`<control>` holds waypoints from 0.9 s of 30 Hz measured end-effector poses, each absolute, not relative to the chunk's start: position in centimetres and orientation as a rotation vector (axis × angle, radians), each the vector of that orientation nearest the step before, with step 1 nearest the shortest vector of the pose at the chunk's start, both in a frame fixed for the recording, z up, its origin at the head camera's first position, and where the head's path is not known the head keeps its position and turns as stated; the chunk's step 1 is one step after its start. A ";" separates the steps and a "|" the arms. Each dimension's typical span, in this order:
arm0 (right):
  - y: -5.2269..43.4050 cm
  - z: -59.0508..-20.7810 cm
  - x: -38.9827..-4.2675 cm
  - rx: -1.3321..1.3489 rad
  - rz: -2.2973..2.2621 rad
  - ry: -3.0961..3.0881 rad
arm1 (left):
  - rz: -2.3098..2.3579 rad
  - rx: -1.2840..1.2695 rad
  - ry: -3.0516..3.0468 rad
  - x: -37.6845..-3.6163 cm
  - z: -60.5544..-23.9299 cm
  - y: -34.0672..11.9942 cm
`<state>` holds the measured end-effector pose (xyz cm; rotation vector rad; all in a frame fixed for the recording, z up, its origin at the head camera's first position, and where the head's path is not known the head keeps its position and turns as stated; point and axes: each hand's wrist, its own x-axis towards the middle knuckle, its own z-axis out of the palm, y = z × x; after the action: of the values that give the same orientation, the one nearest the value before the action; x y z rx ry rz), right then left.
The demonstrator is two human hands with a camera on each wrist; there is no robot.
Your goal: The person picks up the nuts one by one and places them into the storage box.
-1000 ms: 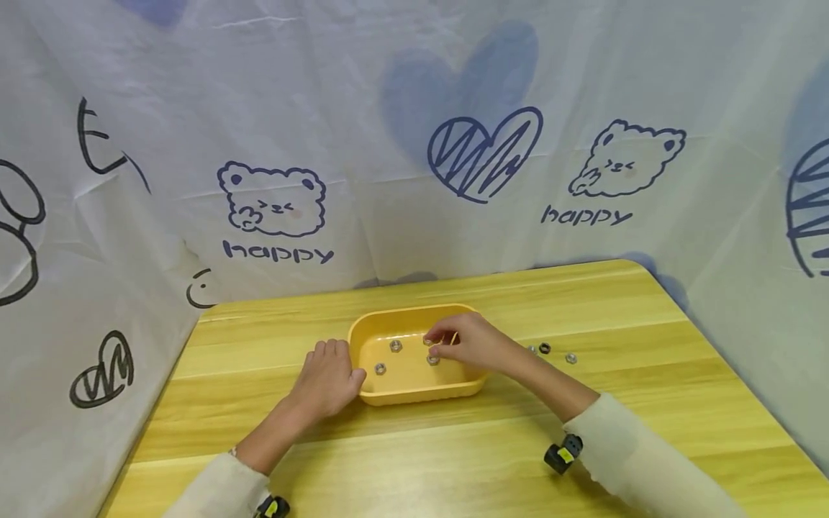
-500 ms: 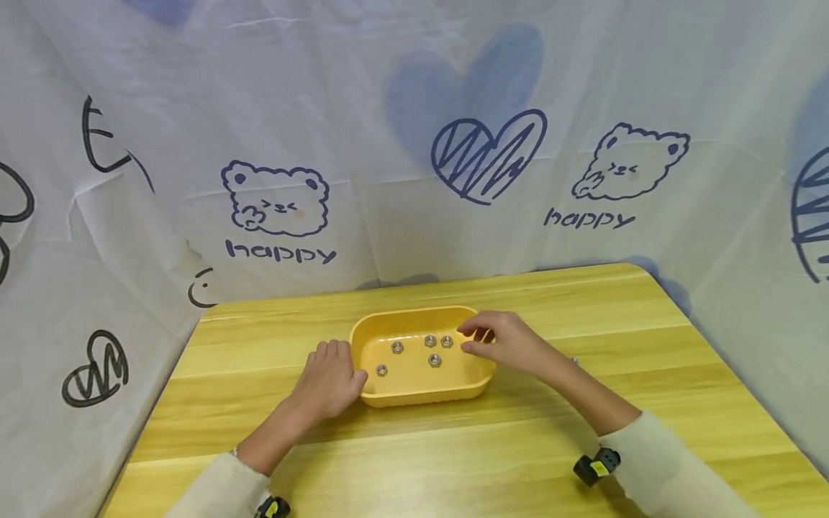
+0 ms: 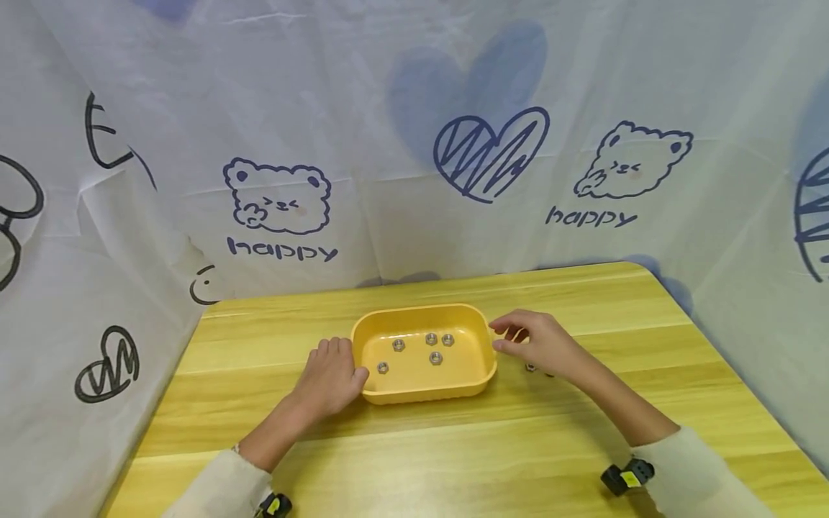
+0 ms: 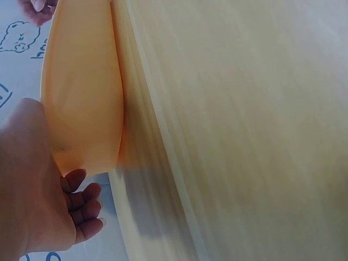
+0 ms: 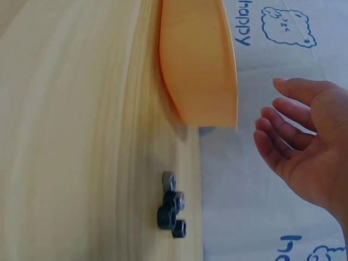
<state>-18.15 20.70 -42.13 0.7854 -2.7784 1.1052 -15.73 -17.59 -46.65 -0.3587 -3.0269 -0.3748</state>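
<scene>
A yellow plastic tray [image 3: 421, 396] stands on the table, with several silver hex nuts [image 3: 436, 357] spread over its floor. My left hand [image 3: 327, 378] grips the tray's left end, thumb over the rim; in the left wrist view its fingers [image 4: 89, 209] curl at the outside of the end wall. Just past the right end of the tray is my right hand [image 3: 537, 344], raised over the table with fingers loosely bent. In the right wrist view nothing lies between its thumb and fingers. More nuts [image 5: 167, 216], dark and silver, sit clustered on the table below it, mostly hidden in the head view.
The wood-grain table [image 3: 414, 467] reaches back to a pale cloth [image 3: 388, 223] printed with bears and hearts, which also hangs at both sides. Black wrist cameras [image 3: 627, 476] are strapped at the sleeve cuffs.
My right hand has drawn back from over the tray to beyond its right end, leaving a nut in the tray that its fingers had covered. My left hand keeps its grip.
</scene>
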 end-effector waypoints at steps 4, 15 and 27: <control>21.6 -42.3 -18.0 0.764 1.104 -2.785 | -0.370 -0.361 -3.041 -15.8 -46.5 -17.6; 24.4 -43.1 -18.0 0.686 1.105 -2.808 | -0.380 -0.354 -3.045 -15.7 -46.5 -17.4; 27.4 -43.9 -18.3 0.591 1.062 -2.840 | -0.370 -0.366 -3.031 -15.8 -46.6 -17.5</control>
<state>-18.33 27.43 -43.94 0.5907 -2.8396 1.0615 -15.81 -17.54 -46.63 -0.3663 -3.0311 -0.3697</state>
